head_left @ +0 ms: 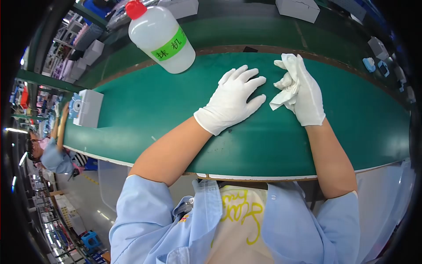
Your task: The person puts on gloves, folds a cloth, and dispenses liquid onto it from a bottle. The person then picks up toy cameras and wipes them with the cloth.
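Observation:
My left hand [235,97], in a white glove, lies palm down on the green table [176,119] with its fingers spread and nothing under them that shows. To its right, my right hand [309,97], gloved in white too, is turned on its edge and grips a crumpled white cloth [288,90] between thumb and fingers. One corner of the cloth hangs out toward the left hand. Beyond the left hand stands a translucent white bottle [160,37] with a red cap and a green label.
A white box [89,108] with a blue round part against it is at the table's left end. Behind the table runs a dark green belt [246,28] carrying white boxes [299,9] and blue parts [369,64]. A co-worker [55,154] in blue sits at far left.

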`<state>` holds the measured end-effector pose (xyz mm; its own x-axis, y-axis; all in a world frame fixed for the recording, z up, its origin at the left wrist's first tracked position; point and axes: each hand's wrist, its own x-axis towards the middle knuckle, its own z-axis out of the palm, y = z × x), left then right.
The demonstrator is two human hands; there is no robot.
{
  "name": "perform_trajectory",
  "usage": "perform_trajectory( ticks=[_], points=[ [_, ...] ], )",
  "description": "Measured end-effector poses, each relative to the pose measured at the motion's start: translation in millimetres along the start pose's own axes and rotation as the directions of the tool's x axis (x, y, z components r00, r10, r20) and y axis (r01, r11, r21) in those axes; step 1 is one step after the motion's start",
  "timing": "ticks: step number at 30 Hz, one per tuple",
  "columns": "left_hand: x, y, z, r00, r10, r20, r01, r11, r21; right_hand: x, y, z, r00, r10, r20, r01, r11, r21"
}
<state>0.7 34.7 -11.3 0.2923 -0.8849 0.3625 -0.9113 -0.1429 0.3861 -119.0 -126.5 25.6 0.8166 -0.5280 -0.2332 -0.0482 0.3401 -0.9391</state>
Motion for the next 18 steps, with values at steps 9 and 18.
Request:
perform_trajectory(
  ticks=[9,18],
  points=[
    [5,-11,-10,0.999,-0.006,0.034,0.018,0.927,-0.375,33,10,28,0.988,-0.058,0.142,0.051,0.997,0.054],
    [7,-7,-6,0.990,-0.111,-0.090,0.065,0.909,-0.412,25,15,39,0.934,-0.248,0.257,0.251,0.968,0.024]
  ],
)
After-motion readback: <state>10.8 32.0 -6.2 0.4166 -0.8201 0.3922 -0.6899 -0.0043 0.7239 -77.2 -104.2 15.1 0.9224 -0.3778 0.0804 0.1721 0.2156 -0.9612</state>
